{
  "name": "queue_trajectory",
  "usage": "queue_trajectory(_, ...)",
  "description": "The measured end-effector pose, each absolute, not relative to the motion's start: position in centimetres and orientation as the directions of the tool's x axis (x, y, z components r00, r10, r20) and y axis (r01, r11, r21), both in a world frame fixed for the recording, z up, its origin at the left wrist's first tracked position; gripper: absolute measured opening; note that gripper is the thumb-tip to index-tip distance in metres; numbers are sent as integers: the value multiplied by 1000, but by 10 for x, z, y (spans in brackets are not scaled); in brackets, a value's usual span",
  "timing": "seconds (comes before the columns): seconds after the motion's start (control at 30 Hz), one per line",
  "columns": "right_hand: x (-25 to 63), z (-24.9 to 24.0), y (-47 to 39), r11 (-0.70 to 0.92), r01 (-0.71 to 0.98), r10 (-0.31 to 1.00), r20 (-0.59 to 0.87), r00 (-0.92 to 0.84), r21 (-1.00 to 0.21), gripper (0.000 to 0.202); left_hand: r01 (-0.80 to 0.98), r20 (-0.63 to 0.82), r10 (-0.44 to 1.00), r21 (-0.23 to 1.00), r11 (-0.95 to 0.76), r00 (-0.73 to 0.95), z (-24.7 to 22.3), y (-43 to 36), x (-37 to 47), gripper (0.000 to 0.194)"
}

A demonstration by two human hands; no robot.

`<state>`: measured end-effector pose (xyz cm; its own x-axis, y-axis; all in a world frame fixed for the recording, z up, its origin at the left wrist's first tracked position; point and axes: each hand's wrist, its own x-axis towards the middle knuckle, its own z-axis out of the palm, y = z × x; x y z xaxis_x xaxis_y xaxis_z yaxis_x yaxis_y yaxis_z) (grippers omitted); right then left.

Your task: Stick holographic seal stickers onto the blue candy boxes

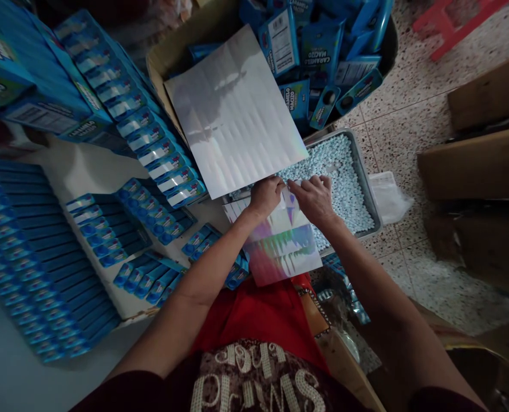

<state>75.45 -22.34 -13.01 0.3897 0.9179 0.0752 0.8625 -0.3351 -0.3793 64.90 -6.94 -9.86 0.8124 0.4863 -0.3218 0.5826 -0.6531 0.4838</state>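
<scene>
My left hand point(266, 195) is closed in a pinch at the upper edge of a shiny iridescent sheet point(280, 246). Fingertip to fingertip with it, my right hand point(314, 197) pinches at the same edge, its other fingers curled. Exactly what lies between the fingertips is too small to see. The sheet slants down toward my lap, over the near side of a metal tray point(375, 214) full of small pale-blue pellets point(344, 166). Just beyond my hands, a larger silvery sheet point(237, 114) rests across the tray and a cardboard box.
Blue candy packs point(323, 46) fill the cardboard box point(162, 60) at the back. Rows of blue packs point(43, 257) stand on a pale table point(78, 171) to the left. A clear plastic bag point(389, 197) and brown cartons point(477, 166) are to the right, with a red stool point(441, 26) behind.
</scene>
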Motion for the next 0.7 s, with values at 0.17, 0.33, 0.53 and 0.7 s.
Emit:
queue_trajectory(0.17,747,-132,-229,-372,842,896,85,436,-391,32,590,-329,493,517,-620,806,-107,-65,646,22)
queue_trajectory(0.33,749,-136,-223,-415,777,853,94,513,-473,35,587,-299,508,486,-648,808,-115,-66,645,24)
queue_trajectory(0.53,733,-104,-239,-459,729,819,74,568,-508,29,604,-284,539,491,-628,793,-145,-54,651,27)
queue_trajectory(0.7,711,-30,-253,-582,362,595,-78,800,-728,19,550,-210,596,689,-472,775,-135,-49,630,20)
